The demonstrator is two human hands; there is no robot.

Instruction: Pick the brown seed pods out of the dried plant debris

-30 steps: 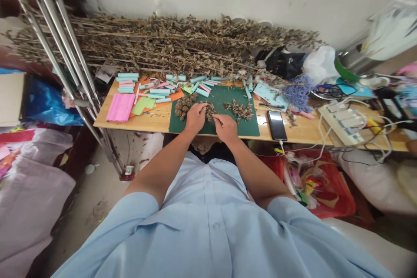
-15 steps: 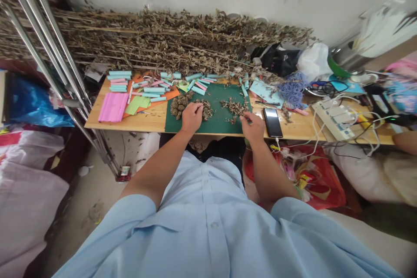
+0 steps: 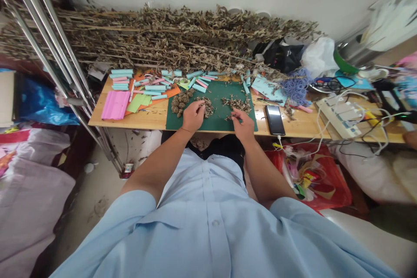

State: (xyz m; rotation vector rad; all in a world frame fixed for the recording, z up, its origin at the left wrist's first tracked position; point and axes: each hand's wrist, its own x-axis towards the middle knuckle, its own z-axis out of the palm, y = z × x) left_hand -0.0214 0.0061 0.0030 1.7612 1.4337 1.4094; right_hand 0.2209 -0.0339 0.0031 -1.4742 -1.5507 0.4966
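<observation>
This is a crowded room in a home. A wooden table sits under the left hand and right hand, with a plug strip to their right and soft sacks to their left.

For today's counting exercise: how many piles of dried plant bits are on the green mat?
3 on the green mat: left pile, middle pile beside the left hand, right pile. Some may be hidden.

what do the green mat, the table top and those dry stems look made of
The green mat looks like matte plastic or rubber, flat and dull. The table top looks like varnished pale wood, with grain and a slight sheen. The stems look like dried plant, brown with curled leaves.
</observation>
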